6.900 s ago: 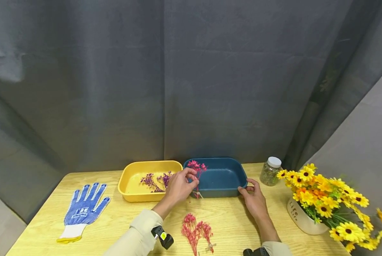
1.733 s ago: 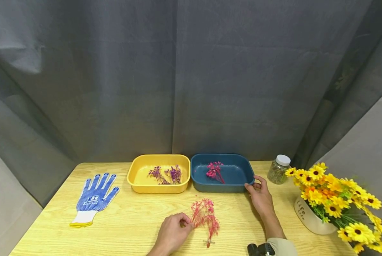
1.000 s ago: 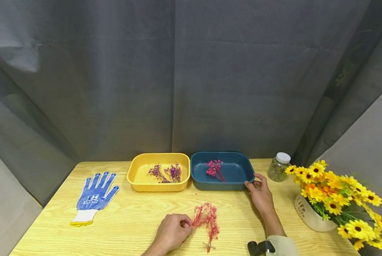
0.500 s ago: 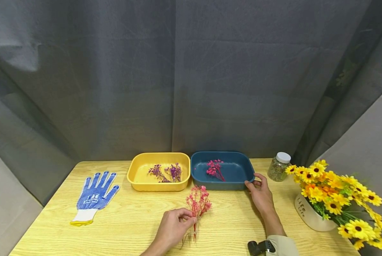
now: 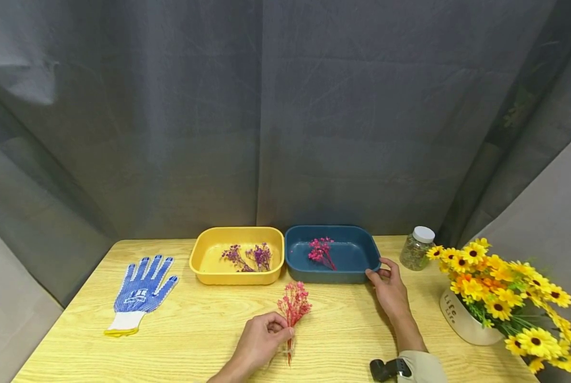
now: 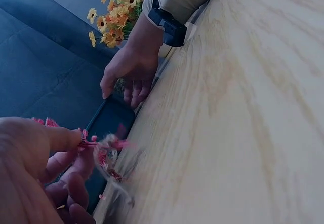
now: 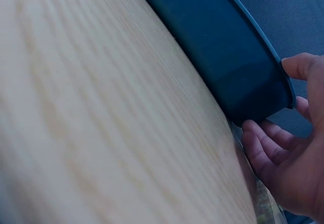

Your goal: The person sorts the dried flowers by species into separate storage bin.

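Observation:
Between thumb and fingers, my left hand pinches a bunch of dried pink flowers by its stems, blossoms pointing away from me. A pale tie is wound round the stems in the left wrist view. My right hand grips the near right corner of the dark blue tray, thumb at the rim and fingers curled at the wall below. Inside that tray lies a sprig of deeper pink flowers. Two purple flower sprigs lie in the yellow tray, beside the blue one.
A blue and white work glove lies flat at the left of the wooden table. On the right stand a white-lidded jar and a white pot of yellow flowers. A grey curtain hangs behind.
The deeper pink sprig went from my left hand into the blue tray. My left hand then took the paler pink bunch lying on the table and raised it. The right hand stays at the tray corner.

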Demonstrator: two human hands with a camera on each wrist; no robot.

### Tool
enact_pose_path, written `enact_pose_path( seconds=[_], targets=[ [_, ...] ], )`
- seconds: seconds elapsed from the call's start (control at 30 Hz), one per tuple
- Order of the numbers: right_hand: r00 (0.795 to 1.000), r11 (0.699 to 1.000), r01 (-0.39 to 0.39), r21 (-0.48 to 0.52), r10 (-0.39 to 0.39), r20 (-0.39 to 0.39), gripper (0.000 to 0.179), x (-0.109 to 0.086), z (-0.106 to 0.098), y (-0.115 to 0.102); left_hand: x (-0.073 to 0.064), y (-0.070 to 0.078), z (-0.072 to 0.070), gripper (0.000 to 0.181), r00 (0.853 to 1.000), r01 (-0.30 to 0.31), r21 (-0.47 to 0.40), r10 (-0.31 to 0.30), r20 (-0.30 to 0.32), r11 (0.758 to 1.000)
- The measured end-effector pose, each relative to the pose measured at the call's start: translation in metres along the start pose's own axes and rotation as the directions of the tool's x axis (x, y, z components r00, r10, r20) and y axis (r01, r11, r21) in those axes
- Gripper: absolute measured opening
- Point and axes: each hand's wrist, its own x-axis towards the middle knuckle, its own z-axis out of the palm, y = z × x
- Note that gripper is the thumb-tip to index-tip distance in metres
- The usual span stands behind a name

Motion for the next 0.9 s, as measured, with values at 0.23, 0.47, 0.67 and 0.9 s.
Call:
enact_pose_path(
  seconds=[0.23, 0.47, 0.67, 0.9],
  targets=[
    [1.000, 1.000, 0.001, 0.005, -0.001, 0.001, 0.062, 0.0013, 0.0006, 0.0004, -0.0014, 0.0017, 0.0002, 0.017, 0.998, 0.057, -0.012, -0.057, 0.010, 0.998],
    [1.000, 1.000, -0.001, 0.002, 0.001, 0.001, 0.062, 0.0015, -0.0002, 0.0009, 0.0036, -0.0022, 0.0024, 0.026, 0.994, 0.101, 0.010, -0.102, 0.042, 0.995],
    [1.000, 1.000, 0.000, 0.006, 0.000, -0.004, 0.062, 0.0017, -0.0011, 0.0004, 0.0064, -0.0036, 0.0031, 0.018, 0.995, 0.097, 0.026, -0.097, 0.028, 0.995],
    [1.000, 1.000, 0.002, 0.009, -0.002, 0.006, 0.063, 0.0011, -0.0007, 0.0003, 0.0058, 0.0019, 0.0008, 0.015, 0.999, 0.037, -0.024, -0.038, -0.010, 0.999]
  ],
)
